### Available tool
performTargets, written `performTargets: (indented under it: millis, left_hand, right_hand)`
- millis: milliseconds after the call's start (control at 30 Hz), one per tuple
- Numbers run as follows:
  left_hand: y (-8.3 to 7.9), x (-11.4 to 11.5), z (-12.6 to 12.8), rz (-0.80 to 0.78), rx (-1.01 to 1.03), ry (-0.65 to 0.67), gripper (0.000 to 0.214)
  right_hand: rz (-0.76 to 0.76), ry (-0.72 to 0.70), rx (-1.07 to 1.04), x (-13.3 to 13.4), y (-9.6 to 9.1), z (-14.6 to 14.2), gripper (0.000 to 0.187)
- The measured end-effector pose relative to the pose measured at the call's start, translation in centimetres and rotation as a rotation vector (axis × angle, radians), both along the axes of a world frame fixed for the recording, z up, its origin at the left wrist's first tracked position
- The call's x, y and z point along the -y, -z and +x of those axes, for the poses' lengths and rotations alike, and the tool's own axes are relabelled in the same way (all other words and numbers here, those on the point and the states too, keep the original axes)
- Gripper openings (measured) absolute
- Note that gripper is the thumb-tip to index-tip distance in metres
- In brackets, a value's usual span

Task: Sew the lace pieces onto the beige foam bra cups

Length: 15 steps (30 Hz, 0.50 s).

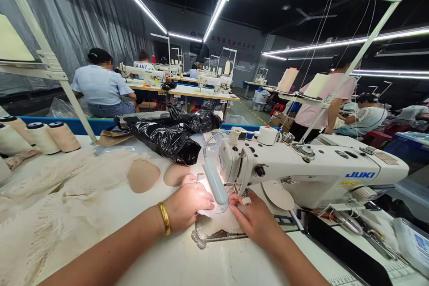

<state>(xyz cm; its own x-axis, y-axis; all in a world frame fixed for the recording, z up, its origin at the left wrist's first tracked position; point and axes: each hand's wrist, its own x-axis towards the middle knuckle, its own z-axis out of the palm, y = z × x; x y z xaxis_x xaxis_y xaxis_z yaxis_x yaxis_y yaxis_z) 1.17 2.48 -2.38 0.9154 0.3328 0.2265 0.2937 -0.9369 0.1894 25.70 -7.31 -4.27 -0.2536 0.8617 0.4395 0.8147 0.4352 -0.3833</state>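
My left hand (187, 203), with a gold bangle on the wrist, lies with curled fingers on a small pale fabric piece (223, 220) under the lamp (215, 183) of a white JUKI sewing machine (311, 170). Opposite it, my right hand (256, 219) pinches the same piece just in front of the needle area. The fabric is brightly lit and partly hidden by both hands. Two beige oval bra pads (143, 175) lie on the table behind my left hand.
Cream lace fabric (50, 205) is heaped at left, thread cones (43, 137) beyond it, black plastic bags (167, 140) at the back. Scissors and small tools (355, 223) lie at right. Other people sit at machines behind, one in a blue shirt (100, 85).
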Motion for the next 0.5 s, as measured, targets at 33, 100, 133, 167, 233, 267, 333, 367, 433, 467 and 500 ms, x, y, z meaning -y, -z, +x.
performTargets:
  millis: [33,100,133,167,233,267,333,367,433,467,500]
  left_hand:
    - [0.07,0.03,0.01,0.007,-0.002,-0.004,0.027]
    - [0.11,0.18,0.06,0.022,-0.017,-0.017,0.031]
    - [0.09,0.27,0.09,0.027,-0.026,-0.022,0.032]
    - [0.05,0.38,0.11,0.03,-0.032,-0.023,0.033]
    - [-0.06,0.58,0.12,0.028,-0.031,-0.019,0.034]
    - [-0.11,0.67,0.12,0.026,-0.027,-0.018,0.034]
    - [-0.19,0.81,0.1,0.022,-0.022,-0.019,0.034]
    - [-0.21,0.86,0.09,0.02,-0.024,-0.022,0.034]
    - [-0.22,0.92,0.09,0.015,-0.036,-0.031,0.035]
    - [-0.22,0.93,0.1,0.013,-0.044,-0.034,0.036]
    - [-0.22,0.93,0.11,0.011,-0.052,-0.037,0.036]
  right_hand:
    - [0.005,0.006,-0.012,-0.07,0.1,-0.06,0.02]
    - [0.002,0.018,-0.04,-0.13,0.19,-0.19,0.02]
    - [-0.004,0.023,-0.057,-0.13,0.18,-0.26,0.019]
    - [-0.009,0.025,-0.073,-0.11,0.14,-0.31,0.018]
    - [-0.022,0.025,-0.092,-0.03,0.01,-0.39,0.017]
    - [-0.029,0.023,-0.095,0.02,-0.05,-0.41,0.017]
    - [-0.037,0.016,-0.09,0.1,-0.12,-0.4,0.017]
    - [-0.037,0.011,-0.084,0.14,-0.12,-0.38,0.017]
    - [-0.024,0.0,-0.074,0.2,-0.09,-0.32,0.017]
    - [-0.012,-0.005,-0.069,0.23,-0.08,-0.28,0.017]
    - [-0.003,-0.006,-0.064,0.26,-0.08,-0.26,0.018]
